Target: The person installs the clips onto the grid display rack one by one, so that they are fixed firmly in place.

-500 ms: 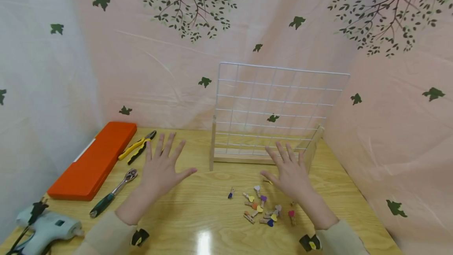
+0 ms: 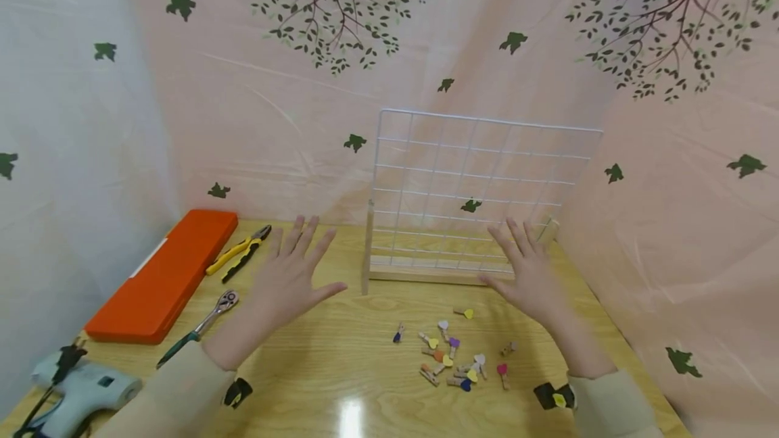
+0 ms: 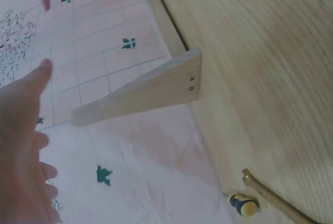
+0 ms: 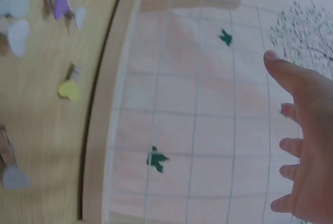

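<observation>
Both hands are held out over the table with fingers spread and nothing in them. My left hand (image 2: 292, 280) hovers left of a white wire grid rack (image 2: 465, 154) on a wooden base, close to the pliers and ratchet. My right hand (image 2: 528, 276) is raised before the rack's right part, hiding some of its wooden side. In the right wrist view the same hand (image 4: 309, 135) shows its thumb and fingertips apart from the grid. Several small wooden clothespins with coloured hearts, one with a yellow heart (image 2: 467, 313) and one with a red heart (image 2: 502, 374), lie scattered on the table.
At the left lie an orange case (image 2: 161, 276), yellow-and-black pliers (image 2: 243, 251), a green-handled ratchet wrench (image 2: 207, 320) and a pale glue gun (image 2: 91, 387) with its cord. A printed cloth (image 2: 274, 140) hangs behind the wooden table (image 2: 316, 370).
Both hands have moved slightly up and to the right, the right one further. The yellow-heart clothespin and another beside the red one are now uncovered. The view has shifted a little.
</observation>
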The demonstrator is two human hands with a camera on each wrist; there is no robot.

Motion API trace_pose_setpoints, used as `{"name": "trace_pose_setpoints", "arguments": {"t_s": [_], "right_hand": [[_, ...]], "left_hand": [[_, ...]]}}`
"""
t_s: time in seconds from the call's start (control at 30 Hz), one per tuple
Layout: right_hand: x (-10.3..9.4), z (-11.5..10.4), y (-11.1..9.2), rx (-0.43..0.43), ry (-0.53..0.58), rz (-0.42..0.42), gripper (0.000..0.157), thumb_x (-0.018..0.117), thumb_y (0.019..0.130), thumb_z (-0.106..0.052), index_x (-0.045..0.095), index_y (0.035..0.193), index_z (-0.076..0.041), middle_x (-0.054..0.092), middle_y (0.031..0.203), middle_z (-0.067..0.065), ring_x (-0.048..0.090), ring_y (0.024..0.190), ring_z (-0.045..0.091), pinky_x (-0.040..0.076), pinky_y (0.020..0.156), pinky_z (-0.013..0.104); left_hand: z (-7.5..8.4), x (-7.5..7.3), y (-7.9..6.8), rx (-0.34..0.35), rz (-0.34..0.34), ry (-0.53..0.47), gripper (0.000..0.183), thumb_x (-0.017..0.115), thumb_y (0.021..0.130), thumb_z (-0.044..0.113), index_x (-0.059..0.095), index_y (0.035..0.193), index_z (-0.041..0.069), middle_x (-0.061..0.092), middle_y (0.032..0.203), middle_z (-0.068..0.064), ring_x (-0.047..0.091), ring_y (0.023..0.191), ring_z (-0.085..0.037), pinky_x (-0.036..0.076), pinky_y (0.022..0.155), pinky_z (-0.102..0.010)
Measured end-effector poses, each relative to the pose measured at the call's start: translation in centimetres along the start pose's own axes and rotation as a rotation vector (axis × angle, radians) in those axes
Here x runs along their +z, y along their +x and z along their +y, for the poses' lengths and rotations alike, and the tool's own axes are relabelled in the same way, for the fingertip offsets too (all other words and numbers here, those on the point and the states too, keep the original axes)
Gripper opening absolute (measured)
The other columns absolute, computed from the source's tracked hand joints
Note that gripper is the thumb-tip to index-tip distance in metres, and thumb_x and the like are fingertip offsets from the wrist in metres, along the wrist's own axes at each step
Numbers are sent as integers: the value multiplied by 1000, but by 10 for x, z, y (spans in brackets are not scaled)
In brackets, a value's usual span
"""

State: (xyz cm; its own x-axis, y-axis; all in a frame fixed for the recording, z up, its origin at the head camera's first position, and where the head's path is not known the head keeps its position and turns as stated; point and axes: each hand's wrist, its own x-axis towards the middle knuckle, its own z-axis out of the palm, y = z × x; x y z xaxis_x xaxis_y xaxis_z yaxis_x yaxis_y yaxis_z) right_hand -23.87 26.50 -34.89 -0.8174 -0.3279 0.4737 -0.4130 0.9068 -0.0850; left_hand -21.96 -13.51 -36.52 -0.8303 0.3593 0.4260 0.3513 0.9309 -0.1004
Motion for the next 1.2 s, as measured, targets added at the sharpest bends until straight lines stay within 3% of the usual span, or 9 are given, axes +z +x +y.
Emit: {"name": "trace_pose_setpoints", "arguments": {"t_s": [0.13, 0.3, 0.4, 0.57, 0.73, 0.9, 0.97, 1.1, 1.2], "right_hand": [[-12, 19, 2, 35, 99, 53, 84, 66, 76, -44, 19, 143, -25, 2, 150, 7, -4, 136, 33, 6, 99, 67], [-21, 43, 2, 176, 219, 80, 84, 63, 81, -41, 9, 144, -27, -3, 150, 3, -4, 136, 31, 5, 98, 68], [-18, 59, 0, 262, 319, 73, 87, 60, 82, -41, -1, 143, -30, -5, 150, 0, -5, 136, 31, 7, 97, 67], [-2, 84, -1, 368, 466, 38, 91, 59, 84, -40, -12, 141, -34, -9, 148, -4, 2, 133, 41, 13, 96, 67], [17, 104, 1, 398, 675, 19, 91, 58, 86, -30, -16, 139, -35, -12, 148, -1, 1, 135, 35, 19, 100, 60], [38, 117, 6, 398, 809, -4, 83, 55, 89, -25, -9, 141, -35, -1, 149, 16, 8, 133, 41, 21, 101, 58], [45, 123, 7, 381, 836, 5, 77, 54, 89, -22, -2, 142, -32, 10, 147, 19, 15, 131, 41, 30, 102, 48], [55, 132, 7, 349, 819, 86, 64, 53, 90, -14, 16, 142, -27, 32, 138, 20, 34, 123, 39, 45, 82, 19], [58, 136, 7, 340, 795, 110, 59, 52, 90, -15, 22, 140, -28, 37, 135, 20, 43, 116, 37, 46, 71, 14]], "left_hand": [[12, 5, 7, 99, 31, -111, 90, 36, 79, 70, 4, 145, 18, -11, 149, -8, -10, 136, -26, 7, 108, -52], [33, 23, 7, 241, 17, -231, 91, 41, 80, 67, 4, 145, 15, -8, 150, -7, -5, 137, -25, 12, 108, -49], [45, 37, 4, 313, -56, -269, 92, 34, 79, 70, 2, 144, 15, -7, 150, -5, -3, 137, -24, 11, 109, -47], [65, 61, 0, 391, -210, -369, 96, 48, 77, 64, -4, 144, 18, -2, 150, -5, 0, 137, -25, 16, 108, -47], [77, 79, 1, 369, -341, -515, 98, 62, 72, 53, 6, 144, 19, 14, 148, -8, 18, 134, -27, 25, 105, -45], [84, 90, 4, 356, -372, -527, 78, 64, 73, 48, 36, 136, 12, 42, 133, -8, 44, 118, -21, 39, 97, -35], [87, 93, 5, 348, -369, -549, 70, 65, 73, 46, 45, 131, 12, 50, 121, -5, 51, 103, -14, 45, 87, -26], [94, 98, 7, 314, -357, -630, 57, 66, 75, 42, 54, 122, 12, 52, 100, 1, 45, 77, -3, 43, 65, -14], [99, 103, 7, 302, -340, -660, 47, 66, 77, 38, 59, 115, 11, 52, 94, 3, 41, 72, -1, 40, 61, -12]]}}
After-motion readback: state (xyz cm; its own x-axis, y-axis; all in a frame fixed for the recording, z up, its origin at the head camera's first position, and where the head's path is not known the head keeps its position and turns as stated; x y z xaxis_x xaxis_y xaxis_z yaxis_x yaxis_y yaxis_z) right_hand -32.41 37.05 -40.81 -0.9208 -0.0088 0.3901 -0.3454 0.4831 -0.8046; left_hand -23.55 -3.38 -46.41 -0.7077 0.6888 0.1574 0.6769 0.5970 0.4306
